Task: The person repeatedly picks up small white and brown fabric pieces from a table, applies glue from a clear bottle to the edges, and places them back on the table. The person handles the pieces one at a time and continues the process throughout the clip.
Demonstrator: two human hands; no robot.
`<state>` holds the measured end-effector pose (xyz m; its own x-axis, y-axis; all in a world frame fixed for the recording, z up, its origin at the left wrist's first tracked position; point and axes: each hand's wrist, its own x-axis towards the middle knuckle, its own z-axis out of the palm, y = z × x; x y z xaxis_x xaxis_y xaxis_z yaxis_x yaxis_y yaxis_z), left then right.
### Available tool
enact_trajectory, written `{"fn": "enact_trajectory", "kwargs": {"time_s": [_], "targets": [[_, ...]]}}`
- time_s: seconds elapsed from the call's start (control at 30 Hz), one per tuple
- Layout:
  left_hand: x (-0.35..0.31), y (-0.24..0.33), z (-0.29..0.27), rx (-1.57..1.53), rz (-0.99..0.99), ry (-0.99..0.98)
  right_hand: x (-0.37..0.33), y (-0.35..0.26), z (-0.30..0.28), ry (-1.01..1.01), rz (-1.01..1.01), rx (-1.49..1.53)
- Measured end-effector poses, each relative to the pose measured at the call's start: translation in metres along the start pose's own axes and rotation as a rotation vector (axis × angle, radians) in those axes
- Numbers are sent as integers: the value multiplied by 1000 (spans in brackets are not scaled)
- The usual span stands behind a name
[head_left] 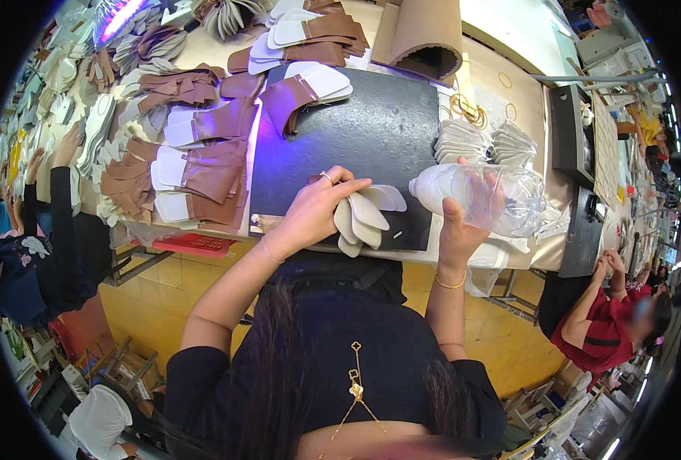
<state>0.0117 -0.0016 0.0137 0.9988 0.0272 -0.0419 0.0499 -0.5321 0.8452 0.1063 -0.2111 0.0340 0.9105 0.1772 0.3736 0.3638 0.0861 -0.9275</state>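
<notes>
My left hand (pixel 313 208) is closed on several rounded beige felt-like pieces (pixel 362 222), which fan out below its fingers at the near edge of a black board (pixel 356 115). Pale translucent rounded pieces (pixel 387 198) poke out beside them, and a bit of brown material shows behind the knuckles. In my right hand (pixel 457 230) is a clear plastic bottle (pixel 501 199), tipped on its side with its whitish neck end toward the left hand. Part of the right fingers shows through the bottle.
Brown leather pieces with white ends (pixel 210 165) lie in stacks left of the board, with another bundle (pixel 302 92) on its far part. Fanned grey pieces (pixel 463 142) stand behind the bottle. A brown roll (pixel 425 38) lies at the back. Other people sit at both sides.
</notes>
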Motion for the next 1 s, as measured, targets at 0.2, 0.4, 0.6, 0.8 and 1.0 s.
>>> {"fn": "enact_trajectory", "kwargs": {"time_s": [0.2, 0.4, 0.6, 0.8, 1.0], "targets": [[0, 1, 1, 23, 7, -1, 2, -1, -1, -10, 12, 69], [-1, -9, 1, -49, 154, 25, -8, 10, 5, -32, 52, 58], [-2, -19, -1, -113, 165, 1, -30, 15, 26, -296, -68, -239], [0, -20, -2, -130, 174, -18, -13, 1, 8, -56, 35, -393], [-2, -16, -3, -125, 141, -24, -12, 14, 33, -227, -214, -492]]}}
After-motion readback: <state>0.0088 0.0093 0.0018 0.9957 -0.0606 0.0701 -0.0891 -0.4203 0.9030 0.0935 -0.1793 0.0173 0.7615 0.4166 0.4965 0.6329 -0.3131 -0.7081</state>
